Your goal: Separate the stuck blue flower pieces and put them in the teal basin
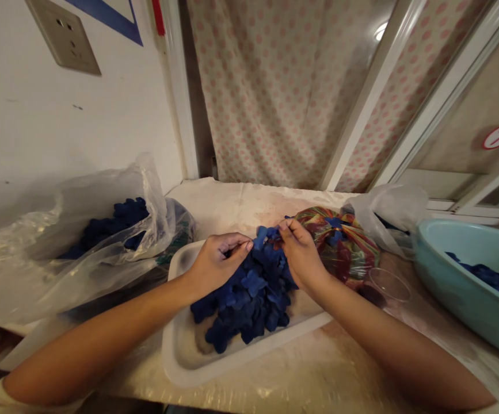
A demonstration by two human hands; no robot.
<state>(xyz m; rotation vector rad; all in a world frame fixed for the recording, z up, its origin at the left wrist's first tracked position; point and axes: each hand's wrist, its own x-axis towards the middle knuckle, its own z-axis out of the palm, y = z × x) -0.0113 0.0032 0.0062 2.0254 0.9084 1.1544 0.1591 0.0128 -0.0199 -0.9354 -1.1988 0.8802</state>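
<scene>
A heap of dark blue flower-shaped pieces [249,302], apparently cloth, lies in a white plastic tray [170,345]. Just above the heap's far side, my left hand [218,261] pinches the left edge of a blue flower piece [263,234] between thumb and forefinger. My right hand [303,253] is closed in a pinch at the same piece's right edge, its fingertips partly hidden. Behind my right hand sits a round bundle in striped, shiny wrapping [353,244], with a couple of blue flowers [334,223] on top.
At the left, a clear plastic bag [145,253] holds more blue flower pieces [115,221]. A turquoise basin [460,276] with blue pieces stands at the right, beside another plastic bag [393,215]. A clear round cup or lid [389,284] lies near the bundle. A dotted curtain [275,98] hangs behind.
</scene>
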